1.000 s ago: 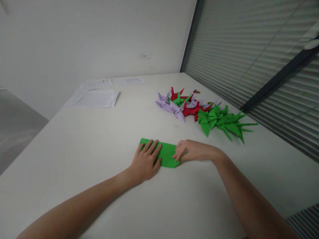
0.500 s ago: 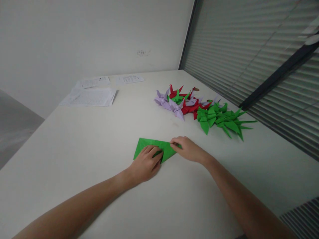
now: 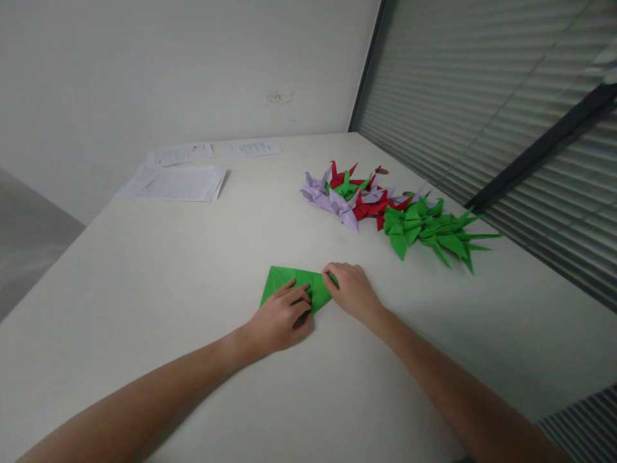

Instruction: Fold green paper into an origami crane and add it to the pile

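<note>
A folded sheet of green origami paper (image 3: 318, 292) lies on the white table in front of me. My left hand (image 3: 284, 316) rests on its middle with fingers spread and slightly bent, pressing it against the tabletop. Part of the paper's lower edge is covered by that hand. At the right end, my right hand (image 3: 351, 288) pinches the paper's corner between thumb and fingers, hiding the tip.
Beyond my right hand lie green folded cranes (image 3: 434, 231), with red cranes (image 3: 373, 207) and lilac cranes (image 3: 343, 209) behind. Printed sheets (image 3: 178, 184) are stacked at the far left. A window blind (image 3: 457, 96) borders the table's right side.
My right hand has shifted left over the paper's right corner, covering more of it. The fingers of my left hand have spread a little on the paper.
</note>
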The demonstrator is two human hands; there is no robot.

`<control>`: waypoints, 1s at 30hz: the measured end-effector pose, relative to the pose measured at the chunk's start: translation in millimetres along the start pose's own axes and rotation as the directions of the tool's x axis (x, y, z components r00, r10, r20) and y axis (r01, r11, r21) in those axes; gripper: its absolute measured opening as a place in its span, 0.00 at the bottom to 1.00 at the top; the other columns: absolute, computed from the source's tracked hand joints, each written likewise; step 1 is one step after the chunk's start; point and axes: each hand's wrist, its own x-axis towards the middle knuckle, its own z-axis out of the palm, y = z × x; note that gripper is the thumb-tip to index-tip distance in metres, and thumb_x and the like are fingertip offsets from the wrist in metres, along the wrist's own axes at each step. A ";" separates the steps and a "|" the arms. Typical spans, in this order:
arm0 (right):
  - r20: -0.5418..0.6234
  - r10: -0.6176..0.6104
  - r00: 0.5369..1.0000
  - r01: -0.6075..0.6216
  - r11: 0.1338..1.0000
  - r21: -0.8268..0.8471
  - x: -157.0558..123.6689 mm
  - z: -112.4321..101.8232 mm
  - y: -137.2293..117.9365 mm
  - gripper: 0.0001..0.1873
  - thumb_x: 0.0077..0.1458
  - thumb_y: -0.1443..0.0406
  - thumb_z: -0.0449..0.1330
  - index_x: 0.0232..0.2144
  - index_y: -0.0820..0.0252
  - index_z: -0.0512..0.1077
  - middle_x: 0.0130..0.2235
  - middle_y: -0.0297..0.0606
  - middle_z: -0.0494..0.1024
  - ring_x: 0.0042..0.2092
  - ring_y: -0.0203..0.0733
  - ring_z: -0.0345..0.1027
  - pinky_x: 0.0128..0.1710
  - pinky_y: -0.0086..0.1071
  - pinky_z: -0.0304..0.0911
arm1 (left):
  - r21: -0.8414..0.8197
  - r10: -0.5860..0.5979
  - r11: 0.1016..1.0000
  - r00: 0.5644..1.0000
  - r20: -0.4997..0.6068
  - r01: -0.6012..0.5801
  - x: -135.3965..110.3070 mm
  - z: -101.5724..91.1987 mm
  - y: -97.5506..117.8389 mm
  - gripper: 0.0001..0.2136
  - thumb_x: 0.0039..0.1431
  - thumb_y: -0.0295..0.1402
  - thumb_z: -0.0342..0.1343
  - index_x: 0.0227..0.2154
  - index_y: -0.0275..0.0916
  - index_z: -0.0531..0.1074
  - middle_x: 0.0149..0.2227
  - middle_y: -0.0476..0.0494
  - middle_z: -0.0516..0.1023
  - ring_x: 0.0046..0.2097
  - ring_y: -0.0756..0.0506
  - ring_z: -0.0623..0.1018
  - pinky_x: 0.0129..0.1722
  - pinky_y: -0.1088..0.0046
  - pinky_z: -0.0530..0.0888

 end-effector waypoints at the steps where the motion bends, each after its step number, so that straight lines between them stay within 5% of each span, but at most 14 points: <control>1: -0.006 0.014 1.000 -0.014 1.000 -0.005 0.1 0.7 -1.0 0.07 0.62 0.68 0.53 0.33 0.58 0.70 0.34 0.36 0.79 0.39 0.42 0.70 0.38 0.34 0.49 | -0.002 0.004 1.000 1.000 0.000 -0.004 -0.2 -0.5 0.5 0.06 0.60 0.28 0.53 0.31 0.37 0.75 0.35 0.42 0.78 0.53 0.40 0.77 0.61 0.51 0.68; 14: -0.089 0.094 0.992 -0.099 0.994 -0.054 1.4 9.9 -5.9 0.06 0.62 0.63 0.55 0.34 0.57 0.69 0.34 0.37 0.79 0.38 0.44 0.70 0.38 0.35 0.48 | 0.065 0.042 0.997 0.998 -0.041 -0.040 1.9 -3.8 4.3 0.12 0.61 0.28 0.54 0.20 0.37 0.72 0.30 0.44 0.73 0.38 0.47 0.73 0.56 0.57 0.71; 22: -0.091 0.080 0.993 -0.088 0.993 -0.077 0.5 9.7 -6.5 0.05 0.61 0.62 0.57 0.36 0.56 0.69 0.34 0.34 0.79 0.39 0.44 0.70 0.39 0.36 0.47 | 0.132 -0.003 0.991 0.999 0.047 -0.003 -3.9 -4.3 22.5 0.08 0.60 0.32 0.56 0.28 0.36 0.75 0.36 0.42 0.73 0.41 0.43 0.73 0.55 0.53 0.71; 30: -0.102 0.075 0.992 -0.082 0.994 -0.070 -1.0 9.6 -4.5 0.05 0.61 0.61 0.57 0.35 0.56 0.68 0.35 0.34 0.79 0.39 0.44 0.69 0.39 0.37 0.45 | 0.077 0.011 0.997 1.000 0.003 -0.011 -4.4 -2.5 22.6 0.08 0.61 0.32 0.54 0.30 0.37 0.76 0.36 0.44 0.75 0.40 0.44 0.75 0.54 0.55 0.72</control>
